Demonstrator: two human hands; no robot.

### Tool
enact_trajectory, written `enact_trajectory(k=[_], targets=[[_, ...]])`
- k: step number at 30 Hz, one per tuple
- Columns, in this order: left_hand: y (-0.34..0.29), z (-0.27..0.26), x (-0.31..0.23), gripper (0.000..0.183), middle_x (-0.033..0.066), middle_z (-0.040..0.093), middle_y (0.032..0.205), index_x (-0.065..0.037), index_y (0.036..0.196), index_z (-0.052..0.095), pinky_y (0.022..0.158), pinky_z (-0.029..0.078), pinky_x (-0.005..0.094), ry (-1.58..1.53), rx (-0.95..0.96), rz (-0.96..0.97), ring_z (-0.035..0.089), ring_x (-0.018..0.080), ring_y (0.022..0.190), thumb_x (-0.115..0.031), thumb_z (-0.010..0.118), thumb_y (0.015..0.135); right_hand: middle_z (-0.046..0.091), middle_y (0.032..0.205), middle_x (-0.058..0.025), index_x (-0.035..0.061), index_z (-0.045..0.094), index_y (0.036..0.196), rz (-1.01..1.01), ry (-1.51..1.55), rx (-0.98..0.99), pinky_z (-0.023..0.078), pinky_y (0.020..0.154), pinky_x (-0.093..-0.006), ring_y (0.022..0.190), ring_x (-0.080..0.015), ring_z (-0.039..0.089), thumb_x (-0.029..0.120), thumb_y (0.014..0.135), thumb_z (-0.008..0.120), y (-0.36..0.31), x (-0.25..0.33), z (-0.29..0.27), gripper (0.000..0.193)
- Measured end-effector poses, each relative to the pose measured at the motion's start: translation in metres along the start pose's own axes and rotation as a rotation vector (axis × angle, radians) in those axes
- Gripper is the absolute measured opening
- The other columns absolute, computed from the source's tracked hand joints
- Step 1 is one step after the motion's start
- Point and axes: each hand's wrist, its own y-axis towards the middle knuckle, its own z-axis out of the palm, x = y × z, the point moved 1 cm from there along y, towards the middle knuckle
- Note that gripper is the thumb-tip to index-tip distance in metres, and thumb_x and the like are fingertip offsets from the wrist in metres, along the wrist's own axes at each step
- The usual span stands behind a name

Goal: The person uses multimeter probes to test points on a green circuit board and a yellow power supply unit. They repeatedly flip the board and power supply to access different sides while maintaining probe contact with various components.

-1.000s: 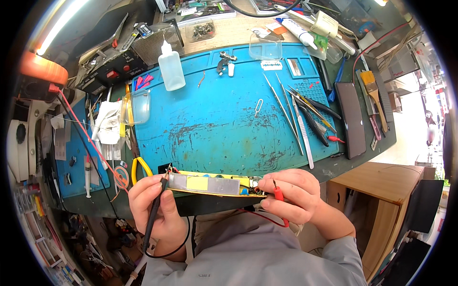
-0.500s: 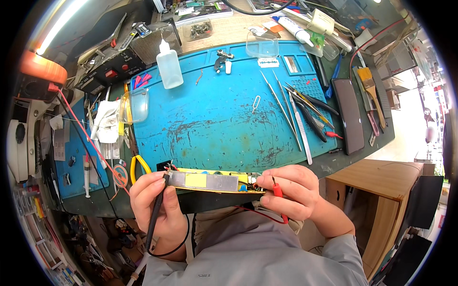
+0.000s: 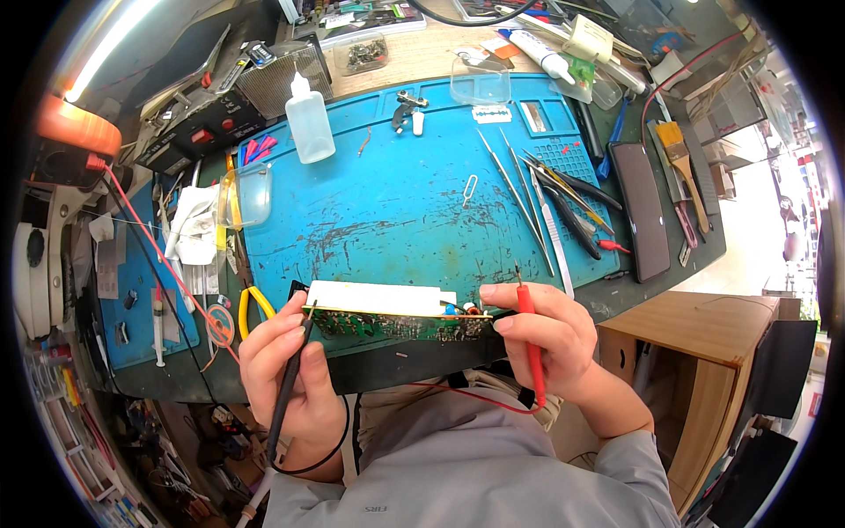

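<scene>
A long, narrow circuit board [image 3: 400,327] is held level between my hands near the mat's front edge. Its green soldered side faces me, and a bright metal strip [image 3: 378,297] stands along its top. My left hand [image 3: 304,387] is closed on the board's left end and also grips a black test probe [image 3: 287,385], tip upward beside the board. At the other end, the fingers of my right hand [image 3: 559,348] pinch the board's corner while holding a red test probe [image 3: 533,343]. The red probe's tip points up, away from the board. Small parts show beside the strip.
Tweezers [image 3: 553,233], pliers [image 3: 568,216] and a phone [image 3: 641,211] lie at the right of the blue mat [image 3: 378,211]. A squeeze bottle [image 3: 310,123] stands toward the back left. Yellow-handled pliers [image 3: 257,304] lie near my left hand. An orange meter [image 3: 79,128] sits far left.
The board has tipped so its green soldered side shows, and its metal strip now looks bright white. The red probe has swung more upright and lengthwise into view in my right hand.
</scene>
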Motion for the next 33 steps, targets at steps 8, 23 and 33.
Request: enact_trajectory(k=[8, 23, 33], targets=[[0.0016, -0.0003, 0.0010, 0.021, 0.0180, 0.059, 0.125, 0.003, 0.118, 0.058, 0.103, 0.058, 0.0471, -0.058, 0.057, -0.048, 0.065, 0.0397, 0.122, -0.013, 0.063, 0.104, 0.075, 0.113, -0.0202, 0.0040, 0.066, 0.107, 0.029, -0.045, 0.025, 0.059, 0.067, -0.0311, 0.081, -0.0258, 0.074, 0.001, 0.079, 0.079, 0.0028, 0.0044, -0.0014, 0.031], [0.0021, -0.0012, 0.0020, 0.024, 0.0189, 0.062, 0.120, 0.001, 0.117, 0.059, 0.102, 0.056, 0.0473, -0.020, 0.070, -0.026, 0.067, 0.0385, 0.118, -0.016, 0.067, 0.102, 0.073, 0.117, -0.0222, 0.0009, 0.064, 0.114, 0.156, -0.096, 0.057, 0.058, 0.077, -0.0342, 0.091, -0.0303, 0.073, 0.009, 0.086, 0.078, 0.0051, 0.0021, 0.0051, 0.032], [0.0024, -0.0047, -0.0015, 0.025, 0.0190, 0.062, 0.116, 0.001, 0.114, 0.058, 0.096, 0.058, 0.0463, 0.037, 0.118, 0.008, 0.068, 0.0357, 0.107, -0.017, 0.070, 0.100, 0.074, 0.117, -0.0215, 0.0016, 0.064, 0.113, 0.162, -0.177, 0.091, 0.055, 0.074, -0.0336, 0.091, -0.0303, 0.073, 0.011, 0.088, 0.077, 0.0070, 0.0034, 0.0052, 0.030]])
